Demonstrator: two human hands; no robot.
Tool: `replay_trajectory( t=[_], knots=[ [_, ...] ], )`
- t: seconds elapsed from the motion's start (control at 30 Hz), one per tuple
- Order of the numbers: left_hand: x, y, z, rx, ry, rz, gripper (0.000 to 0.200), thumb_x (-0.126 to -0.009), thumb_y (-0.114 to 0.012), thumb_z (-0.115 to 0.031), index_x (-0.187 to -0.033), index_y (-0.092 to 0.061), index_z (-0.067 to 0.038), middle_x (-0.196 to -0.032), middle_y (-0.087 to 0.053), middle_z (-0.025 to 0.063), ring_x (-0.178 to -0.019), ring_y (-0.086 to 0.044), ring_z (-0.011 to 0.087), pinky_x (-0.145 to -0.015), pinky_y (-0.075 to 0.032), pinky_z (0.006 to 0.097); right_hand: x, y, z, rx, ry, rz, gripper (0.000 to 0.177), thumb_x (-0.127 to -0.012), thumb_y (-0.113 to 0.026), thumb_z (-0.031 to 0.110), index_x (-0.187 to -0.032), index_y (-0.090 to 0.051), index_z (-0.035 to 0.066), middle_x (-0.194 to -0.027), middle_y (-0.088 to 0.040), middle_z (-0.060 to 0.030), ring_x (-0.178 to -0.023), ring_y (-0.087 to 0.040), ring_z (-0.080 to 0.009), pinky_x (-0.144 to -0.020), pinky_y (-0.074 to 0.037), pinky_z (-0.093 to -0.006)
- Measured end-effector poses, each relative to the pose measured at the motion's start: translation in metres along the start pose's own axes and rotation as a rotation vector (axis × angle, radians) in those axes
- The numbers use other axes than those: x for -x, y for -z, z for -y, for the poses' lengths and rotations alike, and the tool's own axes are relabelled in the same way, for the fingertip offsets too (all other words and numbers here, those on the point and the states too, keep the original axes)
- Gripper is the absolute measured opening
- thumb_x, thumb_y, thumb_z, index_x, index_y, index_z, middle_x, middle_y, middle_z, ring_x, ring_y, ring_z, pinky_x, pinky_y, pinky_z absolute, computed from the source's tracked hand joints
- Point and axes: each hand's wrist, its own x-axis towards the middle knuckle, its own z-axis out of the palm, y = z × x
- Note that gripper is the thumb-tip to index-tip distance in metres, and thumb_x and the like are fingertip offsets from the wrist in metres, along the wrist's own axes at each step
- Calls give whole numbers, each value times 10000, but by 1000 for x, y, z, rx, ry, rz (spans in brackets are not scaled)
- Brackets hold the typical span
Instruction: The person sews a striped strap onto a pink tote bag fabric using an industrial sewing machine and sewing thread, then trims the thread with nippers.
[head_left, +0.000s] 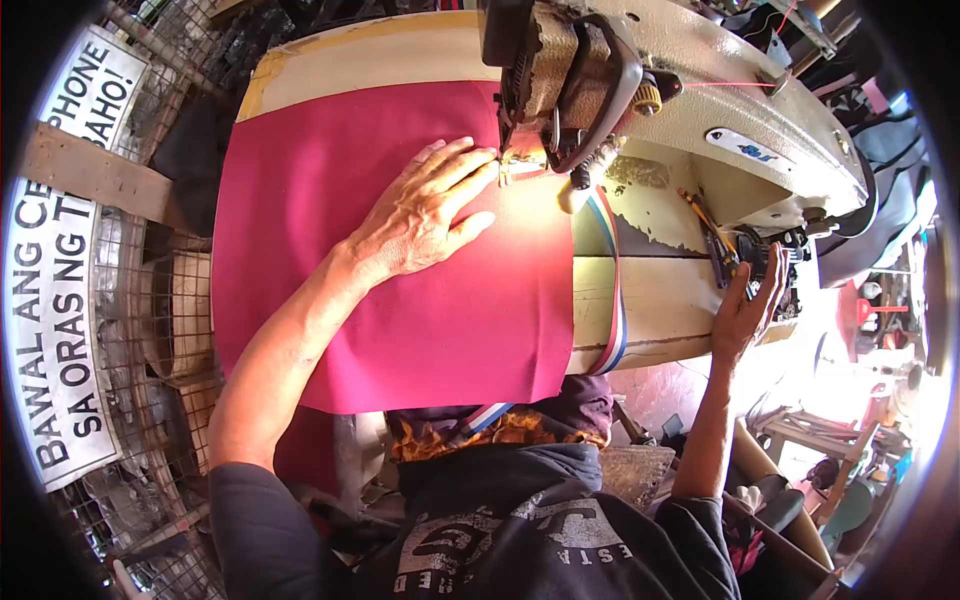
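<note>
My left hand (425, 212) lies flat with fingers stretched on a magenta sheet of cloth (400, 330). Its fingertips rest just left of the presser foot (505, 172) of a sewing machine (690, 120), whose lamp lights the cloth there. The sheet covers the left part of the machine bed and hangs over its front edge. At the right end of the bed, my right hand (745, 318) has its fingers extended beside a small dark mechanism (765, 265). No object shows in its grasp. A red, white and blue striped ribbon (613, 300) runs over the bed right of the cloth.
Pink thread (725, 85) runs along the top of the machine arm. Long thin tools (700, 215) lie near the machine's base. A wire mesh (140, 330) with a lettered white sign (60, 330) stands at the left. Wooden frames (830, 450) and clutter fill the right side.
</note>
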Motion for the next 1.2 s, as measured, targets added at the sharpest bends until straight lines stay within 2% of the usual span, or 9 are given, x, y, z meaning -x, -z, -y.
replay_trajectory(
  t=[0.2, 0.4, 0.63, 0.83, 0.9, 1.0, 1.1, 1.17, 1.2],
  knots=[
    [0, -1, 0, 36, 37, 27, 532, -935, -697, -221, -1399, -558, 0, -1449, -542, 172, -1420, -444, 344, -1224, -322, 497, 3, 1, -4, -31, 34, -12, 417, -1041, -566, 120, -1438, -517, -1, -1502, -506, -203, -1401, -475, -360, -1125, -411, -444],
    [0, -1, 4, 18, 23, 26, 526, -948, -688, -254, -1390, -566, 5, -1454, -541, 177, -1422, -444, 338, -1227, -319, 498, 2, 2, -7, 64, 105, -44, 306, -1035, -575, 89, -1316, -637, -15, -1389, -623, -176, -1303, -577, -321, -1059, -473, -418],
    [0, -3, 0, 15, 26, 16, 524, -947, -688, -246, -1397, -564, -7, -1461, -536, 174, -1422, -444, 338, -1228, -322, 493, 3, 2, -10, 81, 32, 2, 245, -1000, -612, 88, -1196, -729, 0, -1254, -718, -114, -1223, -646, -280, -1065, -431, -422],
    [2, 1, -3, 31, 37, 25, 529, -940, -694, -243, -1407, -562, -34, -1463, -534, 162, -1416, -448, 337, -1227, -324, 492, 3, 2, -5, 69, 50, -37, 346, -1009, -602, 106, -1341, -645, 19, -1383, -631, -161, -1322, -563, -318, -1095, -400, -439],
    [2, 0, -2, 34, 34, 19, 528, -938, -697, -245, -1405, -564, -38, -1463, -534, 159, -1415, -450, 337, -1228, -324, 492, -2, 8, -1, 136, 78, -57, 480, -1013, -614, 150, -1468, -518, 30, -1524, -484, -199, -1421, -440, -366, -1127, -369, -482],
    [2, -1, -2, 42, 40, 31, 526, -938, -697, -246, -1399, -564, -29, -1460, -536, 163, -1415, -449, 339, -1228, -323, 494, -29, 12, -30, 102, 114, -149, 560, -1020, -616, 195, -1528, -438, 40, -1573, -410, -218, -1444, -394, -396, -1177, -317, -503],
    [0, -2, 2, 39, 39, 25, 533, -937, -698, -246, -1397, -561, -13, -1458, -535, 168, -1417, -446, 338, -1228, -320, 496, -107, 43, -35, 145, 301, -266, 442, -1046, -586, 230, -1453, -537, 65, -1465, -571, -146, -1373, -497, -361, -1147, -380, -482],
    [1, -4, 4, 37, 32, 17, 537, -939, -697, -250, -1395, -558, -2, -1458, -532, 171, -1418, -445, 338, -1230, -317, 500, -177, 64, -98, 166, 237, -161, 415, -1057, -581, 295, -1409, -598, 75, -1425, -609, -138, -1308, -570, -293, -1101, -433, -427],
    [0, -4, 5, 33, 29, 11, 538, -940, -696, -252, -1393, -557, 3, -1458, -531, 173, -1419, -444, 337, -1231, -316, 502, -214, 72, -123, 171, 313, -94, 370, -1061, -566, 277, -1386, -623, 109, -1373, -632, -163, -1244, -614, -332, -1089, -449, -413]
  ],
)
